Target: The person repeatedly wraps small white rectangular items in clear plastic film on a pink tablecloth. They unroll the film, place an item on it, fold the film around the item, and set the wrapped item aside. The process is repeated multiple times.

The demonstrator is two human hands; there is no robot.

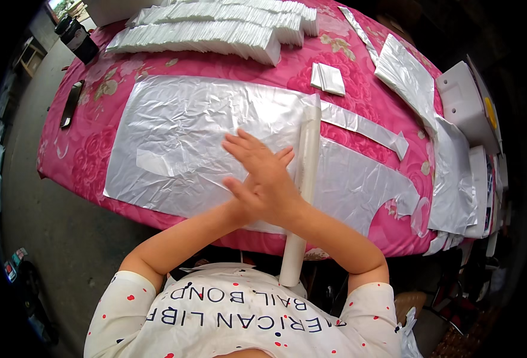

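Note:
My wrists cross over a large sheet of silvery plastic film (180, 119) spread on the table. My right hand (266, 173) is on top, its fingers stretched toward the upper left and its thumb apart. Beneath it, my left hand (285, 156) is mostly hidden; only straight fingertips poke out toward the upper right. Neither hand shows anything held. A long whitish roll (308, 152) lies across the film just right of my hands, its near end reaching past the table edge toward my lap. I cannot tell whether my palms touch the film.
Stacks of folded white sheets (209, 39) line the far side. A small folded packet (328, 79), a film strip (365, 124) and folded silvery film (406, 74) lie to the right, beside a white box (467, 98). A phone-like dark object (72, 104) and a black bottle (76, 39) are left.

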